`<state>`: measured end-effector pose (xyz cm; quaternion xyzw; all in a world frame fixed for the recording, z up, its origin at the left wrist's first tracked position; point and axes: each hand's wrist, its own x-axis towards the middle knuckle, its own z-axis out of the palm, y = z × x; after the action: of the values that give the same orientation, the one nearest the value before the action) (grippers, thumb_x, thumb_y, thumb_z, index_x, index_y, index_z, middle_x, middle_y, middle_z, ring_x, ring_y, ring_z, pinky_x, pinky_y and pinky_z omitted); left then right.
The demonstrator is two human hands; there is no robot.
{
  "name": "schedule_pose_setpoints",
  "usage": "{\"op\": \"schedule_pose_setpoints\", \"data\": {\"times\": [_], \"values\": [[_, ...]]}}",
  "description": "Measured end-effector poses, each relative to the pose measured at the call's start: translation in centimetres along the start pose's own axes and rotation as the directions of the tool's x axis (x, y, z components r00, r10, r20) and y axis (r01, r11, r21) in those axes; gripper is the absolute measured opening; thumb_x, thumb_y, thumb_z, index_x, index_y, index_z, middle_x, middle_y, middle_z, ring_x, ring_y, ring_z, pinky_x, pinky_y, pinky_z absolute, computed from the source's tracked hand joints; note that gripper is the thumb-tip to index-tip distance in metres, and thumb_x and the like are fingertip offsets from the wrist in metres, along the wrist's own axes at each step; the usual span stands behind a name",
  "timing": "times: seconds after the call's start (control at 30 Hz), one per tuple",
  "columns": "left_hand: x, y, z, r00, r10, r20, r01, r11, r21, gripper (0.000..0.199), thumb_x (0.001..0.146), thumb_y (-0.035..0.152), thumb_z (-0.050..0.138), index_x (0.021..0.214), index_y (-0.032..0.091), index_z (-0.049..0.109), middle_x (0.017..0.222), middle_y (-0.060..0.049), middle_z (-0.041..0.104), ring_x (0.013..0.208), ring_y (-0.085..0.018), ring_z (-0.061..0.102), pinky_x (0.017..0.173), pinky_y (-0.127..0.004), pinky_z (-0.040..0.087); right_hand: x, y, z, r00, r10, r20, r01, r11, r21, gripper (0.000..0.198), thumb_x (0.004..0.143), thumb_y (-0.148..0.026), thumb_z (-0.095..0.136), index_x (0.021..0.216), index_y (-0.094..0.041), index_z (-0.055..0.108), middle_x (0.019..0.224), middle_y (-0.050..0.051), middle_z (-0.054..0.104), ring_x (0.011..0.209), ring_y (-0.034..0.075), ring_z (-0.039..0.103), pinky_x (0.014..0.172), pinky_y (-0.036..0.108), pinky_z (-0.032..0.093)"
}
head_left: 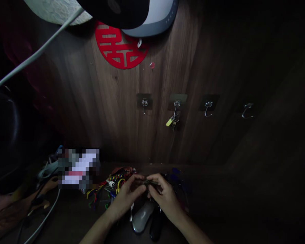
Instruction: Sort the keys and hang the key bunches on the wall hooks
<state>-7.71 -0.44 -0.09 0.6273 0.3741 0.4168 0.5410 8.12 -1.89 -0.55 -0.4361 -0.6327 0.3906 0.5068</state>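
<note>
Since the item [151,182] looks small, our left hand [132,190] and right hand [164,195] pinch it | hook [175,109] keeps keys [174,124] off surface [78,217]

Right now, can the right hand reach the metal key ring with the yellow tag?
Probably yes: nothing visible blocks the key ring, though the right hand seems busy holding a small, dark, narrow object.
</note>
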Motion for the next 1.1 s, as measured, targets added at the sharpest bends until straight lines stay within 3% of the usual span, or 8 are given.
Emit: {"op": "schedule_pose_setpoints", "data": {"times": [0.1, 0.3, 0.53, 0.7, 0.93, 1.1], "values": [[-0.2, 0.3, 0.3, 0.995, 0.025, 0.092, -0.023, 1.0, -0.02, 0.035, 0.076, 0.041, 0.064, 0.1, 0.017, 0.056, 0.09, -0.004, 0.066, 0.086, -0.018, 0.06, 0.081, -0.029, 0.045, 0.1, -0.3, -0.1, 0.999, 0.029, -0.015, -0.028, 0.997, 0.066, 0.016, 0.077, -0.031, 0.057, 0.088, -0.02, 0.055, 0.077, -0.001, 0.062, 0.052, 0.009, 0.057, 0.052, 0.023, 0.048], [-0.1, 0.2, 0.0, 0.998, 0.04, -0.054, -0.033, 0.991, 0.128, 0.025, 0.079, 0.043, 0.058, 0.08, 0.017, 0.058, 0.077, -0.001, 0.064, 0.076, -0.015, 0.057, 0.071, -0.024, 0.044, 0.2, -0.4, -0.6, 0.996, 0.083, -0.018, -0.08, 0.987, 0.137, 0.024, 0.079, -0.041, 0.056, 0.092, -0.02, 0.054, 0.066, -0.002, 0.059, 0.051, 0.01, 0.056, 0.049, 0.023, 0.044], [-0.1, 0.3, 0.0, 0.994, 0.054, -0.093, -0.047, 0.996, 0.069, 0.028, 0.077, 0.045, 0.059, 0.077, 0.017, 0.058, 0.07, 0.002, 0.058, 0.066, -0.013, 0.051, 0.063, -0.022, 0.041, 0.4, -0.7, -1.5, 0.996, -0.063, -0.057, 0.053, 0.985, -0.164, 0.02, 0.085, -0.037, 0.05, 0.083, -0.02, 0.062, 0.08, 0.002, 0.061, 0.075, 0.016, 0.058, 0.063, 0.025, 0.045], [-0.3, 0.9, 0.2, 0.994, 0.05, -0.101, -0.041, 0.995, 0.086, 0.031, 0.076, 0.047, 0.059, 0.073, 0.017, 0.058, 0.067, 0.002, 0.057, 0.065, -0.012, 0.05, 0.063, -0.021, 0.041, 0.3, -1.4, -1.6, 0.986, -0.166, -0.034, 0.156, 0.969, -0.193, 0.019, 0.086, -0.032, 0.049, 0.08, -0.02, 0.062, 0.084, 0.003, 0.06, 0.082, 0.017, 0.058, 0.07, 0.026, 0.045], [-0.4, 0.9, 0.3, 0.993, 0.052, -0.107, -0.041, 0.993, 0.108, 0.029, 0.076, 0.045, 0.06, 0.073, 0.017, 0.058, 0.066, 0.002, 0.056, 0.063, -0.012, 0.049, 0.061, -0.021, 0.04, 0.1, -1.8, -1.6, 0.978, -0.201, -0.046, 0.184, 0.952, -0.244, 0.013, 0.083, -0.029, 0.052, 0.085, -0.021, 0.062, 0.087, 0.003, 0.061, 0.083, 0.017, 0.058, 0.07, 0.025, 0.044], [-0.3, 0.8, 0.3, 0.993, 0.055, -0.107, -0.048, 0.996, 0.071, 0.027, 0.076, 0.044, 0.06, 0.073, 0.017, 0.058, 0.066, 0.002, 0.056, 0.063, -0.012, 0.049, 0.061, -0.021, 0.04, 0.1, -1.5, -1.4, 0.992, -0.122, -0.022, 0.113, 0.964, -0.243, 0.01, 0.08, -0.026, 0.054, 0.084, -0.02, 0.061, 0.081, 0.001, 0.063, 0.076, 0.015, 0.059, 0.067, 0.024, 0.045]]}}
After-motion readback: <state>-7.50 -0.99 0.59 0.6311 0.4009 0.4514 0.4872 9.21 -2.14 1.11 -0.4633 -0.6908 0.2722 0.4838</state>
